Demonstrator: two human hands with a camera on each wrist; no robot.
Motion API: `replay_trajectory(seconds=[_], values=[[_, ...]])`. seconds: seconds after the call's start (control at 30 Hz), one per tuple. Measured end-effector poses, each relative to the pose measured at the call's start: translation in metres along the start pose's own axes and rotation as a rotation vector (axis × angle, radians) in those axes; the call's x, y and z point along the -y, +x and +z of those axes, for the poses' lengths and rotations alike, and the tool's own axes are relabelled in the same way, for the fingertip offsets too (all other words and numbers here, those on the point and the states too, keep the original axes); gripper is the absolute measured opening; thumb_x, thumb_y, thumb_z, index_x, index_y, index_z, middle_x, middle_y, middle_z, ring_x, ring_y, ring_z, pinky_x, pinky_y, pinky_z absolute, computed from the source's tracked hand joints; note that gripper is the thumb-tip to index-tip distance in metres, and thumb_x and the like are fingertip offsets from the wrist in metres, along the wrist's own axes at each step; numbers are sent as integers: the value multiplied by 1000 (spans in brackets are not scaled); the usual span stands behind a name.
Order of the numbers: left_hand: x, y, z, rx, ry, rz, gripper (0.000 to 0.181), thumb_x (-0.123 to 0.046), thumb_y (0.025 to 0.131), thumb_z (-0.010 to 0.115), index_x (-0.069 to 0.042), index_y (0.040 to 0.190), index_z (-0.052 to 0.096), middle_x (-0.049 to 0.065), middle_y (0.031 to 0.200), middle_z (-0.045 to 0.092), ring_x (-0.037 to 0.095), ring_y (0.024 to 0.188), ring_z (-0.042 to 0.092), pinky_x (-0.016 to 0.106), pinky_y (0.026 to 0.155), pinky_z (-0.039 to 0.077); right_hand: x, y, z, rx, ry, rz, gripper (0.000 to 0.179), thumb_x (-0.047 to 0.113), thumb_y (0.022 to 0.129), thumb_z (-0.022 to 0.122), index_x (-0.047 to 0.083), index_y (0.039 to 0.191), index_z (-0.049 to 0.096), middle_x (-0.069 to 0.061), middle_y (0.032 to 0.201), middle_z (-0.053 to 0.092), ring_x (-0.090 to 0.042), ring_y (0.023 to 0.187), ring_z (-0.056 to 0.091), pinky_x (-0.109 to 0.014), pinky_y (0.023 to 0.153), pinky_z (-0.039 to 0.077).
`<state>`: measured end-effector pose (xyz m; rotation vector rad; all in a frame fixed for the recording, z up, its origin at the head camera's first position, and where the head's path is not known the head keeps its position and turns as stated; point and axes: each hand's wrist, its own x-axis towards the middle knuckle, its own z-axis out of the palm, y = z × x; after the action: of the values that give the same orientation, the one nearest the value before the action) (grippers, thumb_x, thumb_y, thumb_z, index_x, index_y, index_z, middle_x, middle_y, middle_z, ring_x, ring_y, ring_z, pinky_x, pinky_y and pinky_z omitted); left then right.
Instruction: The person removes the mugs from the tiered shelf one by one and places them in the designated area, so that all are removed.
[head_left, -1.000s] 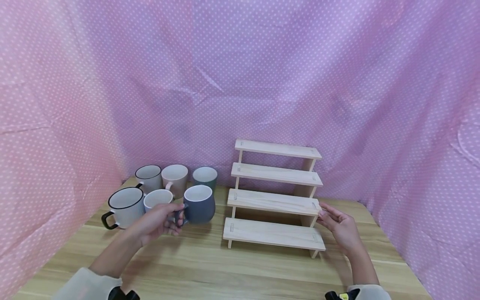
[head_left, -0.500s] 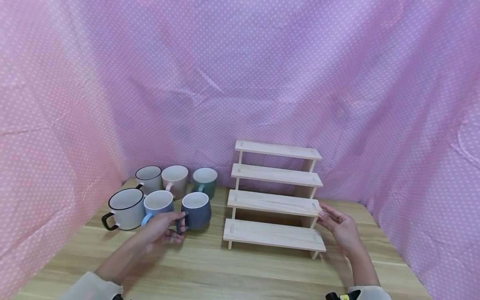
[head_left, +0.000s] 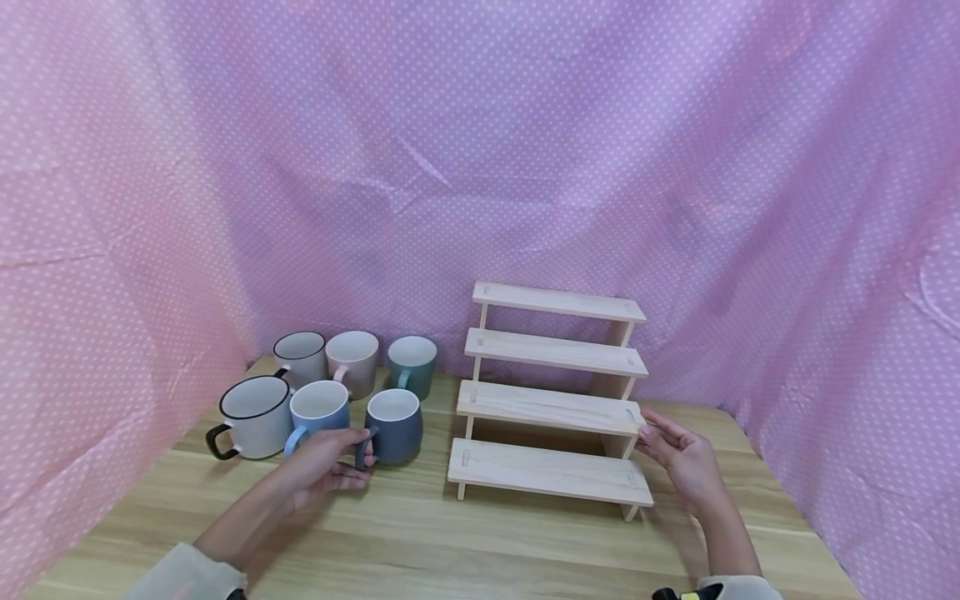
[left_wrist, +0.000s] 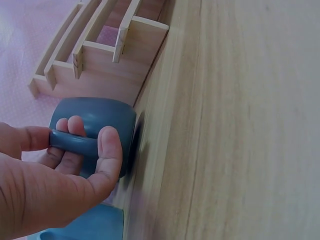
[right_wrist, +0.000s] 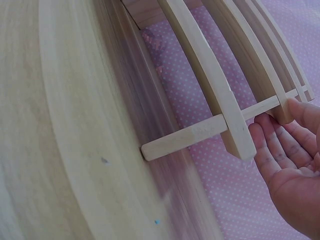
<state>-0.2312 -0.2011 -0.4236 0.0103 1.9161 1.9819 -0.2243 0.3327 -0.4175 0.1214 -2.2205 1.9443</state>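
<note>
My left hand (head_left: 324,468) grips the handle of a dark blue-grey mug (head_left: 397,429). In the left wrist view this mug (left_wrist: 97,112) has fingers through its handle and stands close over the tabletop, upright in the head view. A light blue mug (head_left: 321,407) is just left of it, partly hidden by the hand. On the right is a four-tier wooden stand (head_left: 551,467). My right hand (head_left: 688,467) pinches the right end of its second board from the bottom. In the right wrist view the thumb touches that board (right_wrist: 255,45) and the fingers reach beneath it.
A large white mug (head_left: 258,425) with black rim and handle stands at the far left. Behind are a smaller black-rimmed mug (head_left: 302,367), a pale pink mug (head_left: 356,367) and a green mug (head_left: 412,375). Dotted pink cloth (head_left: 480,167) hangs around the wooden table (head_left: 420,542).
The blue-grey mug has come down and slightly toward me in my left hand, uncovering more of the green and light blue mugs. My right hand keeps its place at the stand.
</note>
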Motion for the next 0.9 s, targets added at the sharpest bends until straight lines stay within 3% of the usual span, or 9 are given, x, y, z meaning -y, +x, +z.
replay_trajectory(seconds=[0.23,0.67,0.9], values=[[3,-1,0,-18,-35,-8,31,-25,106,53,4,107,65,8,95,66,28,84,71,42,82,62,-1,-1,-1,2,-14,0,58,17,102,65,-15,145,43,15,110,72,-11,98,73,-29,92,57],[6,0,-1,-17,-52,-26,30,-20,106,50,7,114,61,9,97,67,26,89,71,42,85,62,-1,0,0,-7,4,4,57,15,103,64,-14,146,42,15,112,71,-6,97,72,-26,91,57],[6,2,-4,21,-23,-29,32,-21,108,48,8,114,59,9,99,65,26,89,70,42,85,61,0,1,0,-6,-8,5,57,16,102,65,-14,145,43,13,113,71,-7,98,72,-30,93,56]])
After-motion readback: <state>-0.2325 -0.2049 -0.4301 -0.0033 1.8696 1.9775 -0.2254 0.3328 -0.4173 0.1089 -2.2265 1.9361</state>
